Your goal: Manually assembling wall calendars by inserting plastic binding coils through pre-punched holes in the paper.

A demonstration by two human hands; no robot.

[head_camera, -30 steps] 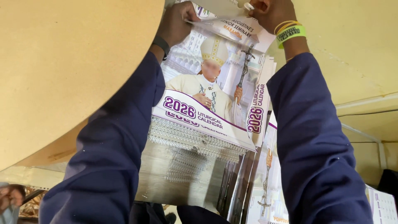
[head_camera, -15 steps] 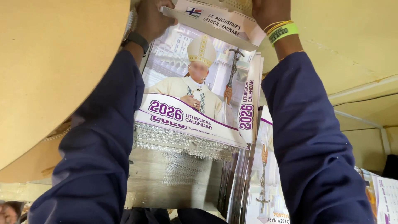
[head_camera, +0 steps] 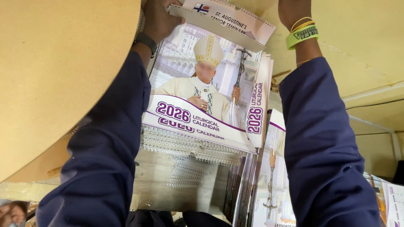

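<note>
Near: dark blue sleeves (head_camera: 105,168) fill the foreground. Between them, a stack of wire-bound calendars (head_camera: 189,159), spirals showing. Left hand (head_camera: 158,19) pinches the top calendar (head_camera: 227,21) at its left corner. Right hand (head_camera: 294,10) is at its right end, cropped; grip can't be told. Judgement: one copy lifted clear, stack below untouched. Far: tan board (head_camera: 59,71).

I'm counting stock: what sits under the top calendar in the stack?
Under the top calendar more calendars lie stacked, only their spiral-bound edges showing; their covers are hidden. The left hand and right hand hold a white sheet over its top edge.
</note>
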